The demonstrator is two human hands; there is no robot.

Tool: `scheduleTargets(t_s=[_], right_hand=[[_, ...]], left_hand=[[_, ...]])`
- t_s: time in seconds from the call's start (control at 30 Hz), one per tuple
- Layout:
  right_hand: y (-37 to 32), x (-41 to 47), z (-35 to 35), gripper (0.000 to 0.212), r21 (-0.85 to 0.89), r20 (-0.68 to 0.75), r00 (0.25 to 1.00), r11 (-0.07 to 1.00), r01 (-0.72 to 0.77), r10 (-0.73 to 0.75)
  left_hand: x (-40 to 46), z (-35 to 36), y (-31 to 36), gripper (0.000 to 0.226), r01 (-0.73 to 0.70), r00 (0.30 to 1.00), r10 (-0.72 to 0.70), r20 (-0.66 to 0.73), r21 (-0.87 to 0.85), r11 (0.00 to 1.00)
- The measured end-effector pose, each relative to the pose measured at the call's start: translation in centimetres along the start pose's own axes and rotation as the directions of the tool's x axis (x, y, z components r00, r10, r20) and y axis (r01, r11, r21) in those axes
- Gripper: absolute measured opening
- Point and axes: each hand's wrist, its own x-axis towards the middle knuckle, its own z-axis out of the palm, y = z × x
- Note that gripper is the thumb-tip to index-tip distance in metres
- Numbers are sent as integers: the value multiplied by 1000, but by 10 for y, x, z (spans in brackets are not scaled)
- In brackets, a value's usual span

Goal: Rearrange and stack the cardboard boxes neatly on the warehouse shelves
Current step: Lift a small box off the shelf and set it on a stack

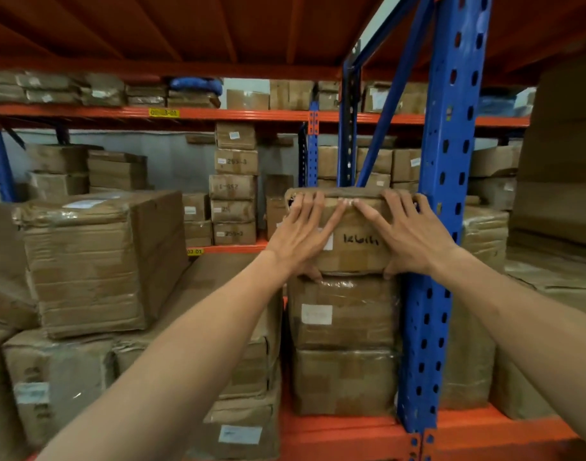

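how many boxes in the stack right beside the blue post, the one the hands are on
3: the top box with handwriting, a middle box with a white label, and a bottom box on the orange shelf. More may be hidden behind.

Pressing flat on the front of a small brown cardboard box with black handwriting point(354, 257), using left hand point(301, 234) and right hand point(408, 234): fingers straight and spread, tips at the upper edge, thumbs at the lower edge. Tops a stack of 3, above a plastic-wrapped brown middle box point(343, 311) and a brown bottom box point(344, 380), on the orange steel shelf point(338, 430). Stands just beside the blue perforated steel upright point(444, 161). Further left, apart, a large tape-wrapped brown carton point(85, 261).
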Motion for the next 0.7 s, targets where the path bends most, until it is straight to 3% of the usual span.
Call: scheduleTargets(t_s=[0.13,0.27,0.33,0.37,0.43,0.53,0.63,0.7], right_hand=[[-8,7,9,163,19,11,999,999,-40,40],[-9,6,0,152,107,8,1000,994,-22,21],[-15,8,-12,131,250,-139,990,968,35,0],[-23,13,-20,125,304,-215,976,949,85,-18],[-46,31,-44,118,336,-351,935,925,180,-55],[-99,68,-87,127,242,-463,872,924,297,-159],[-163,100,-130,140,82,-417,844,911,405,-338],[-210,116,-154,135,-56,-406,797,883,466,-447]], left_hand=[[1,5,3,153,39,998,-38,44,-30,999],[-17,2,-11,144,7,1000,-7,-4,-194,981],[-40,3,-30,140,109,988,-129,-81,-216,970],[-57,2,-42,138,222,960,-258,-113,-261,939],[-99,4,-69,137,496,820,-561,-112,-351,794],[-164,11,-104,145,801,505,-860,78,-413,433],[-217,21,-125,160,905,212,-929,304,-419,70],[-242,29,-133,167,908,121,-903,412,-414,-67]])
